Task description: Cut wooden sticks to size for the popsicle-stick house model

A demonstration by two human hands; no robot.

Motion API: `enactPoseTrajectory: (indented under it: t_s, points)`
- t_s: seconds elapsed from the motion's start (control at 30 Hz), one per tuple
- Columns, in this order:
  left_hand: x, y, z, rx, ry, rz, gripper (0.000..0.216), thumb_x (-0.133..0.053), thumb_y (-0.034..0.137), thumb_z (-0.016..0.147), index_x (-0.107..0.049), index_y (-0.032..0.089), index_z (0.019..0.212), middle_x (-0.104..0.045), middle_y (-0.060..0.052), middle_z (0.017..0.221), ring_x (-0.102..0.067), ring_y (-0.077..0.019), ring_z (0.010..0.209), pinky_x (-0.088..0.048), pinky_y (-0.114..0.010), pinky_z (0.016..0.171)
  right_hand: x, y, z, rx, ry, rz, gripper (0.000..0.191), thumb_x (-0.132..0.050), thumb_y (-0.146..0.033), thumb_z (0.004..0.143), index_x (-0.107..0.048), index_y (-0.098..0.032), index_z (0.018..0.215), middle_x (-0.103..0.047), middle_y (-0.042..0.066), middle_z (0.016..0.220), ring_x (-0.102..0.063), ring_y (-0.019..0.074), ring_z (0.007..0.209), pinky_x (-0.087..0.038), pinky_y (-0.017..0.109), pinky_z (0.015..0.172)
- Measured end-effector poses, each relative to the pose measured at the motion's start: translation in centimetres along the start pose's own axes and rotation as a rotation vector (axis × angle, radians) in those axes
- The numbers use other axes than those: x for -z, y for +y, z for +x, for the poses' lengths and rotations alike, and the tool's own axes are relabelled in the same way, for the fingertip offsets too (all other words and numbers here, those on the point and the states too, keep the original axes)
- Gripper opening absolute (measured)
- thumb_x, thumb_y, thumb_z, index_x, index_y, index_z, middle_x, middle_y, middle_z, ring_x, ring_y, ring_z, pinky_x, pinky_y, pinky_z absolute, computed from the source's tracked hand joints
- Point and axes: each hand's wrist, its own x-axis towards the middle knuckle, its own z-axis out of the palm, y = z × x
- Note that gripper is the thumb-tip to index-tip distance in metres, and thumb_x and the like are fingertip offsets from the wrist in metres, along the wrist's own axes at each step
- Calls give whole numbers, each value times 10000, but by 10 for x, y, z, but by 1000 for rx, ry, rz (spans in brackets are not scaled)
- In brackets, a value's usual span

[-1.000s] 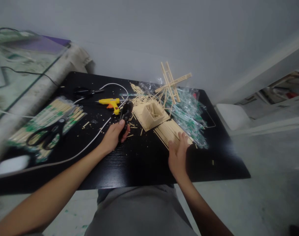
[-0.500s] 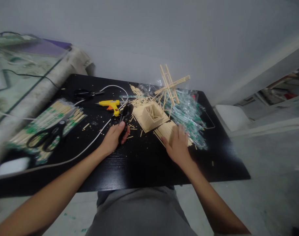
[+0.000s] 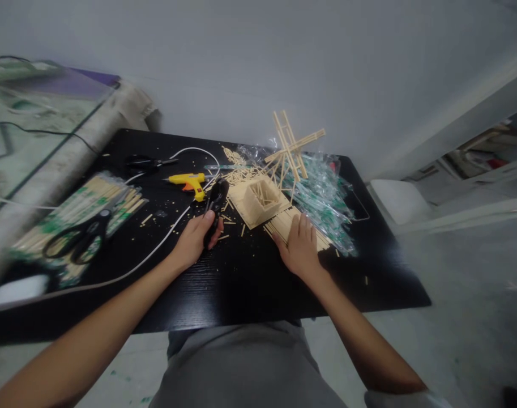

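My left hand (image 3: 199, 236) is closed around black-handled scissors (image 3: 218, 195), with the looped handles pointing away from me; the blades are not clearly seen. My right hand (image 3: 301, 247) lies with fingers stretched out on a flat row of thin wooden sticks (image 3: 287, 222). Just beyond that row stands a square box of stacked sticks (image 3: 258, 205) on a flat stick base, with a few loose sticks inside. Behind it to the right rises a cross-shaped stick frame (image 3: 289, 148) on slanting legs.
A yellow glue gun (image 3: 191, 182) with a white cord lies left of centre. Large scissors (image 3: 86, 232) rest on bagged sticks (image 3: 65, 212) at the left; another black-handled tool (image 3: 148, 163) lies behind. Crumpled plastic wrappers (image 3: 326, 195) and scattered stick offcuts (image 3: 245, 170) cover the back.
My right hand has shifted slightly left and towards me over the row of sticks. My left hand keeps its hold on the scissors. The whole view has moved slightly.
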Motion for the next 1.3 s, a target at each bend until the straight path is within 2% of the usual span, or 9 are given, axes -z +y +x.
enactPoseTrajectory:
  t_s: [0.33, 0.57, 0.8, 0.97, 1.1, 1.3]
  points:
    - [-2, 2, 0, 12, 12, -5, 711, -563, 851, 883, -650, 152, 788, -509, 22, 538, -452, -119, 449, -367, -262, 455, 2, 0, 7, 23, -44, 60, 984, -272, -662, 1086, -215, 156, 1629, -208, 395, 1723, -178, 456, 1652, -174, 627, 1315]
    - [0, 1, 0, 7, 0, -7, 701, -556, 835, 902, -655, 148, 808, -509, 21, 535, -451, -118, 451, -363, -262, 459, 1, 2, 13, 40, -28, 128, 1000, -263, -702, 1069, -261, 129, 1626, -241, 391, 1717, -197, 455, 1648, -209, 645, 1301]
    - [-1, 3, -1, 16, 8, -11, 709, -562, 847, 888, -658, 151, 796, -508, 23, 534, -452, -115, 446, -372, -256, 453, 13, 4, 13, 42, -3, 113, 964, -267, -670, 1080, -323, 144, 1592, -288, 411, 1690, -259, 478, 1622, -250, 646, 1287]
    - [-2, 3, -1, 17, 6, -24, 704, -575, 850, 877, -653, 156, 785, -501, 24, 529, -444, -116, 445, -368, -256, 448, 13, 0, 13, 47, -63, 93, 973, -225, -655, 1089, -303, 174, 1593, -265, 399, 1704, -224, 479, 1634, -199, 635, 1309]
    - [-2, 2, -1, 12, 8, -21, 699, -567, 841, 888, -653, 155, 783, -505, 21, 535, -443, -115, 445, -360, -259, 449, 9, -2, 14, 55, -71, 100, 981, -201, -672, 1085, -275, 147, 1621, -215, 373, 1731, -179, 454, 1653, -168, 643, 1315]
    - [-1, 2, -1, 10, 2, -10, 690, -557, 833, 902, -655, 158, 803, -509, 22, 538, -446, -119, 451, -363, -262, 456, 11, -2, 18, 46, -111, 145, 961, -184, -674, 1086, -269, 105, 1644, -224, 342, 1743, -175, 418, 1662, -132, 631, 1325]
